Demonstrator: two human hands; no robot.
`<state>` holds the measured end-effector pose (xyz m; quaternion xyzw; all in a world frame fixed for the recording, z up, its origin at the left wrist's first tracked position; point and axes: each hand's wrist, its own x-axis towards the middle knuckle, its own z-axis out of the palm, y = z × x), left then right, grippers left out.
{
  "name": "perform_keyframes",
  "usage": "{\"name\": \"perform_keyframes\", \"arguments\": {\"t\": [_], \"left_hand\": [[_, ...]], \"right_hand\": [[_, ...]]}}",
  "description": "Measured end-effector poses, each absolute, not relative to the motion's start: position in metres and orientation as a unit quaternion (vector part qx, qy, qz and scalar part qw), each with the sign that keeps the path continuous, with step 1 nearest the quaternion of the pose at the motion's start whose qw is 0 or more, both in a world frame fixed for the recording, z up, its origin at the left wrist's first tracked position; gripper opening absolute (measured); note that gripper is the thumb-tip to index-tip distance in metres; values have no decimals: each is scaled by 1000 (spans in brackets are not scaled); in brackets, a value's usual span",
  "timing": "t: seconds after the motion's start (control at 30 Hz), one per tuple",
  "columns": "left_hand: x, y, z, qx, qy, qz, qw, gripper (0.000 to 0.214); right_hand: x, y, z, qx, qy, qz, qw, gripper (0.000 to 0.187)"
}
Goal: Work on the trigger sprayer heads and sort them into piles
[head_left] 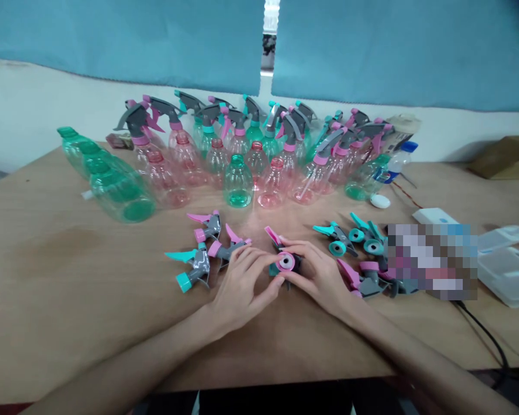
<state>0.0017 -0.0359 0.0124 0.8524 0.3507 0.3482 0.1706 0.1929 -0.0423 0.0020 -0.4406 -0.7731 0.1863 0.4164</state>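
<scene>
A: Mid-table, what's in hand?
B: Pink-collared spray head [286,261], collar opening facing the camera, between both hands. Right hand [320,271] grips it from the right; left hand [244,282] has thumb and index closed on the collar's left side.
A: Loose ones?
B: Three sprayers [199,266] left of the hands, teal and pink units [374,246] right.
A: Bottles?
B: Beyond, on the table [60,300]: open-necked bottles [238,183] in front, sprayer-topped bottles [289,148] mostly behind.
</scene>
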Motion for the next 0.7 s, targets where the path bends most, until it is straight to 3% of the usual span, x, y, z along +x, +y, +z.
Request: {"name": "perform_keyframes", "arguments": {"t": [0.23, 0.5, 0.7], "left_hand": [[1, -33, 12, 854, 365, 338, 152, 29], [1, -30, 7, 858, 371, 316, 162, 26], [3, -31, 8, 836, 387, 301, 248, 28]], "right_hand": [[194, -40, -8, -424, -787, 194, 404, 41], [196, -37, -11, -418, -773, 193, 436, 37], [196, -35, -11, -419, -755, 195, 465, 35]]}}
